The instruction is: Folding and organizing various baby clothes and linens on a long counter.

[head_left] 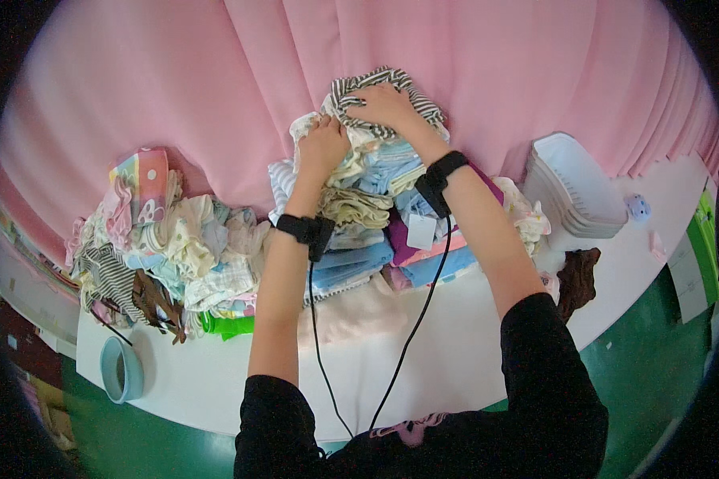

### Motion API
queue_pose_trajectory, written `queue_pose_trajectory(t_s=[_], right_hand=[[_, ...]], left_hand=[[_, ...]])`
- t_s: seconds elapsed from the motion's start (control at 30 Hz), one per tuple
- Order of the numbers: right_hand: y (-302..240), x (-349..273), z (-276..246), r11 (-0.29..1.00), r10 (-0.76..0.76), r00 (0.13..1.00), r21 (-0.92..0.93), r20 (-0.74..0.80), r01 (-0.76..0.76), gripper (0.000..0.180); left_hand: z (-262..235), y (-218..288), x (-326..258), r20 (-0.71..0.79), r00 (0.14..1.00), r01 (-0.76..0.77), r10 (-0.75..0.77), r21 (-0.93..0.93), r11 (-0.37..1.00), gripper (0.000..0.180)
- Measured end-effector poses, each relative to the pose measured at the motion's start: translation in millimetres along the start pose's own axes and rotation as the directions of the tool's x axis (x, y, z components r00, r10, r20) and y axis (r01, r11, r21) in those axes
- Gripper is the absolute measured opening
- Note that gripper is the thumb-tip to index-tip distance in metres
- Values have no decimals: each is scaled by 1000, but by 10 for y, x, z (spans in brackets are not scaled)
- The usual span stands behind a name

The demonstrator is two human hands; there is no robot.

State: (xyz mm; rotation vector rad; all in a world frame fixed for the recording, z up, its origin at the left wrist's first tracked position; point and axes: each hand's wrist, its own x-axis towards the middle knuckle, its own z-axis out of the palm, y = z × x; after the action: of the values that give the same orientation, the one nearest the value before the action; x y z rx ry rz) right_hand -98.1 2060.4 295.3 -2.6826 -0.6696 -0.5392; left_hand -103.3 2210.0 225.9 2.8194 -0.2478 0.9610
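- Nearest the camera, the person's black sleeves come up from the lower edge; thin black cables run along both forearms to black wrist bands.
- The white table (216, 383) curves across the lower view; a pale blue bowl (121, 369) stands near its left edge, well apart from both hands.
- A loose heap of unfolded clothes (168, 255) lies on the left of the table, striped, spotted and cream pieces jumbled together, with a bright green piece (228, 326) poking out at its near side; judging by this, a good share of the sorting is left.
- In the middle rises a stack of folded clothes (375, 239), blue, purple, pink and cream layers, already tall; that much looks done.
- A dark brown garment (577, 279) lies crumpled to the right of the stack; beyond it stands a nest of white baskets (571, 188).
- The left hand (321, 148) is curled closed against the upper left side of the stack, fingers gripping cream fabric.
- The right hand (385, 105) lies flat with fingers spread on a grey-and-white striped garment (423, 102) at the very top of the stack, pressing rather than pinching it; the piece seems just about placed.
- A pink curtain (216, 72) fills the background behind everything.
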Motion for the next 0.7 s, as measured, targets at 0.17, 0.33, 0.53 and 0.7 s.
queue_pose_trajectory(t_s=[0.17,0.33,0.53,0.7], right_hand=[[158,18,-204,999,-19,980,22,-196,23,46],[31,-168,-664,995,19,909,92,-417,22,48],[222,-658,-906,936,-76,801,234,-594,263,43],[878,-1928,-961,911,-2,816,335,-579,240,34]], left_hand=[[-325,144,196,61,998,44,-31,-223,974,38],[-742,-70,204,-70,989,76,-131,-518,852,41],[-1018,-187,-203,-199,953,11,-230,-732,681,36],[-1289,92,-1170,-271,932,-48,-239,-749,661,30]])
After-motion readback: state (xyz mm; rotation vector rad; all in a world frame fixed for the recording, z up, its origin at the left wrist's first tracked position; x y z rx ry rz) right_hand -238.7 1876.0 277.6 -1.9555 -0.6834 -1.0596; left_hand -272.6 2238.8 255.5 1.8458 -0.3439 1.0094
